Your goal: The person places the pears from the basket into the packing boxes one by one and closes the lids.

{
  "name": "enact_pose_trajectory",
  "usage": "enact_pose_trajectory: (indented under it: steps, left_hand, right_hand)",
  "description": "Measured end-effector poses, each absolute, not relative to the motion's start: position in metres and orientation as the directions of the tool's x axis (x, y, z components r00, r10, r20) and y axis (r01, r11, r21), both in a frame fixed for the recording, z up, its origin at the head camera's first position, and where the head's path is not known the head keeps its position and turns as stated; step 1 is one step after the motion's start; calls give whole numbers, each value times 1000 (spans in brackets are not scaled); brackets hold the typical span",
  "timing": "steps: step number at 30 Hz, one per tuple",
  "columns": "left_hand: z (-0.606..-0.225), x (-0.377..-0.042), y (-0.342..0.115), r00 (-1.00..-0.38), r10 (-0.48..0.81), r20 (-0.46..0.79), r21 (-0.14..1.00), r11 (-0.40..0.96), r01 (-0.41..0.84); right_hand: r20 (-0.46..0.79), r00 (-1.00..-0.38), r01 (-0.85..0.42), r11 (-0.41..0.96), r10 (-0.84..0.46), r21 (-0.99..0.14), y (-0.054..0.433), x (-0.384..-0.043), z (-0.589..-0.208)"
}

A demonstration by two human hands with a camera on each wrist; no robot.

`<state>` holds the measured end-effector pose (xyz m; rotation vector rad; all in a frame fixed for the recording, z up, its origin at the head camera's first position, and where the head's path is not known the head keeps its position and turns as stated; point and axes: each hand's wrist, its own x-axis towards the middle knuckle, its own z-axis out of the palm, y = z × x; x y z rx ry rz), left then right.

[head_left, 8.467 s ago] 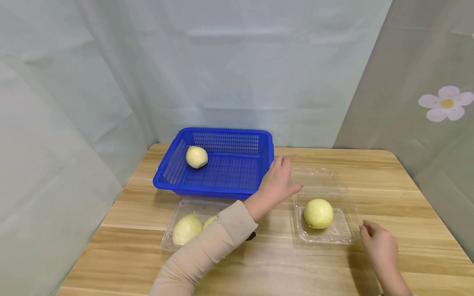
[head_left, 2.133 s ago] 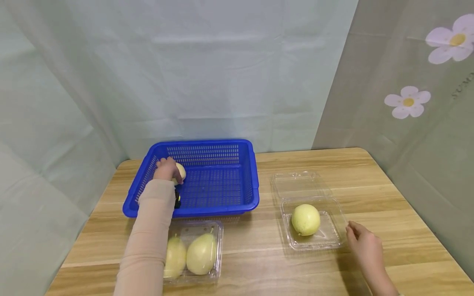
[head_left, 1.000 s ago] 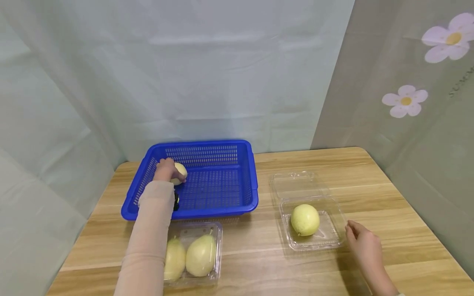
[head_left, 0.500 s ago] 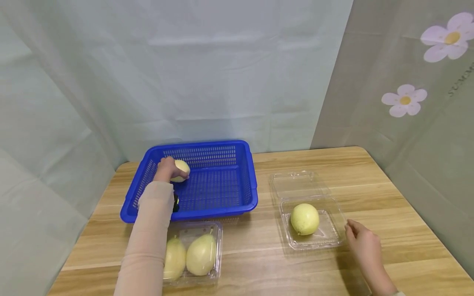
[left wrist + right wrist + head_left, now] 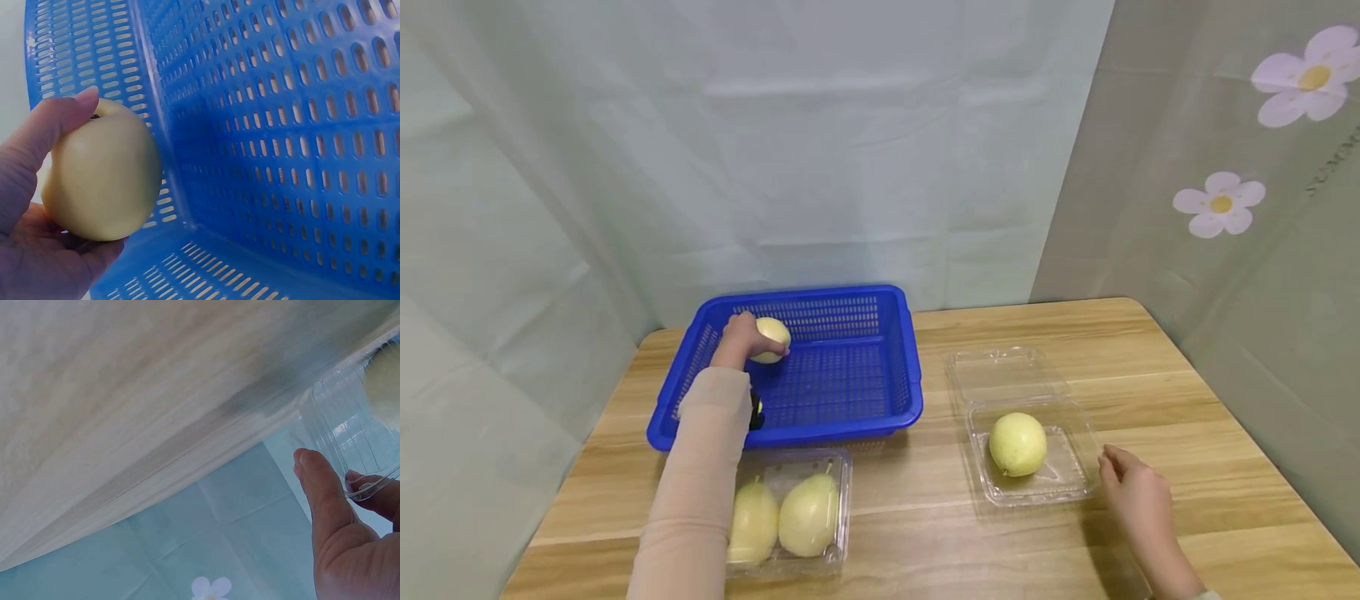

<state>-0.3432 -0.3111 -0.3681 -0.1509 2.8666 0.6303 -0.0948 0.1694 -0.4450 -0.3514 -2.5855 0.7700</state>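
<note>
Inside the blue plastic basket (image 5: 820, 433), my left hand (image 5: 741, 337) grips a pale yellow pear (image 5: 106, 172). In the left wrist view the thumb lies near its stem end and the fingers curl under the other side, close to the perforated wall. On the right stands a clear plastic clamshell box (image 5: 1037, 500), its lid (image 5: 1000, 371) folded back, with one pear (image 5: 1018, 444) in its base. My right hand (image 5: 1138, 496) pinches the box's right rim between thumb and finger, as the right wrist view (image 5: 356, 537) shows.
In front of the basket sits a second clear box (image 5: 842, 508), lid down, with two pears (image 5: 808, 515) side by side. My left sleeve (image 5: 688, 500) covers its left part. All stand on a wooden table (image 5: 917, 533); a pale curtain (image 5: 850, 167) hangs behind.
Earlier my left hand was outside the basket, near the open box. Since then it has reached in and taken the pear, now moved slightly back and right. My right hand stays at the rim.
</note>
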Motion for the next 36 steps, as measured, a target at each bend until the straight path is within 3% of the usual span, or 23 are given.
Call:
enact_pose_trajectory:
  steps: [7, 16, 36]
  left_hand:
    - [-364, -342, -311, -980, -41, -194, 417, 901, -121]
    - [-364, -337, -311, -986, -23, -164, 465, 880, -98]
    - [-347, -340, -297, -998, 45, -32, 538, 843, 20]
  right_hand:
    - [333, -880, 107, 823, 340, -558, 170, -94, -445]
    - [229, -912, 154, 803, 339, -576, 169, -90, -443]
    - [273, -897, 139, 807, 348, -574, 169, -92, -442]
